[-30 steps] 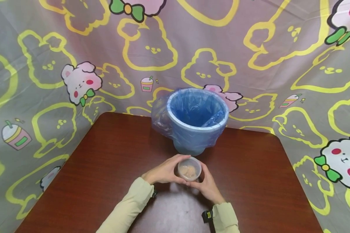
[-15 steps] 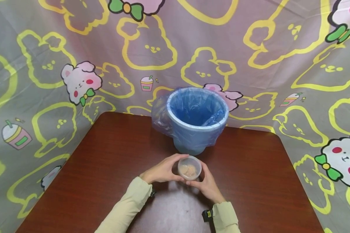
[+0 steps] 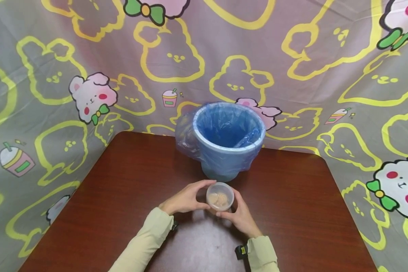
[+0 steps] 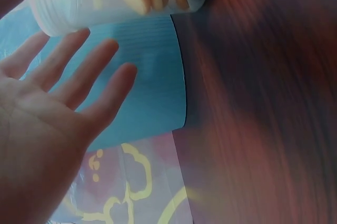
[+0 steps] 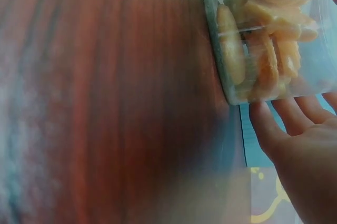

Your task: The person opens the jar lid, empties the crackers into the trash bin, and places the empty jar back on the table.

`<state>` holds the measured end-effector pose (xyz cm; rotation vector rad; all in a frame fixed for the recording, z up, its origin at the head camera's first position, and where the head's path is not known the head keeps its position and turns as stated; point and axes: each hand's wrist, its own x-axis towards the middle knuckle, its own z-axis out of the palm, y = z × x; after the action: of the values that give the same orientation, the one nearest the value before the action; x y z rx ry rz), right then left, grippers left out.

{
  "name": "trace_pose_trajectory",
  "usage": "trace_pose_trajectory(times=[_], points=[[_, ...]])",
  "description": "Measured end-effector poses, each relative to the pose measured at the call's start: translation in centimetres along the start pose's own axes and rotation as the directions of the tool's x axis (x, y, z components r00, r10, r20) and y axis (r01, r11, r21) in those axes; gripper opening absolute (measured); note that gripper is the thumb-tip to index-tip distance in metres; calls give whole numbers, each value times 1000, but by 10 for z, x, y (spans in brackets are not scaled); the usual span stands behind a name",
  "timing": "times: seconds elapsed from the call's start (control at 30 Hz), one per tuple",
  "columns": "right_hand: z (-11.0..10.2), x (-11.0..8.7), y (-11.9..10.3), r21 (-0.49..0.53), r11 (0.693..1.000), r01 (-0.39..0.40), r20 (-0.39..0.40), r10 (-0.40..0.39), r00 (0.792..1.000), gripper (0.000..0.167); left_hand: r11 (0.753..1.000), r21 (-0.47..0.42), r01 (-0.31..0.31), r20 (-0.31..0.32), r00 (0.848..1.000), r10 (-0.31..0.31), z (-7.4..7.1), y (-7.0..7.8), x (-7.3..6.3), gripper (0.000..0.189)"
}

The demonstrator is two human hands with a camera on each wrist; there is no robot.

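Note:
A round clear plastic tub (image 3: 220,195) with several tan, biscuit-like pieces (image 5: 263,40) inside stands at the middle of the table, in front of the bin. My right hand (image 3: 241,215) holds it from the right, thumb at the near side and fingers curving round the wall, as the right wrist view also shows. On the other side, my left hand (image 3: 185,198) has its fingers spread and nearly straight; in the left wrist view, fingertips (image 4: 79,34) lie right at the tub's rim.
Just behind the tub stands a blue bin (image 3: 221,166), lined with a translucent blue bag (image 3: 187,139) that hangs over its rim. The brown wooden table (image 3: 292,196) is enclosed by a patterned cloth (image 3: 176,37) at the back and sides.
My left hand has loosened from the tub and drawn slightly left, its thumb moving off the near side. The right hand keeps its hold, and the tub stays nearly in place.

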<state>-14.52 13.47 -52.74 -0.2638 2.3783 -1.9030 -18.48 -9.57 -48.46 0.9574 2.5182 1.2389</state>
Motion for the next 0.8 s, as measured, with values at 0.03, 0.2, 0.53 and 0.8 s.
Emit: trace_pose_trajectory(times=[0.03, 0.2, 0.53, 0.8], points=[[0, 0, 0, -1, 1000, -3, -1, 3, 1000, 94, 1000, -9, -1, -1, 1000, 1, 0, -1, 0, 78], [0, 0, 1, 8, 1000, 5, -2, -5, 1000, 94, 998, -61, -1, 1, 1000, 1, -2, -1, 1, 78], [1, 1, 4, -2, 1000, 2, -6, -2, 1000, 92, 996, -94, 10, -3, 1000, -10, -3, -1, 0, 78], [1, 1, 3, 26, 1000, 7, 3, -7, 1000, 90, 998, -68, 13, -7, 1000, -13, -2, -2, 2, 78]])
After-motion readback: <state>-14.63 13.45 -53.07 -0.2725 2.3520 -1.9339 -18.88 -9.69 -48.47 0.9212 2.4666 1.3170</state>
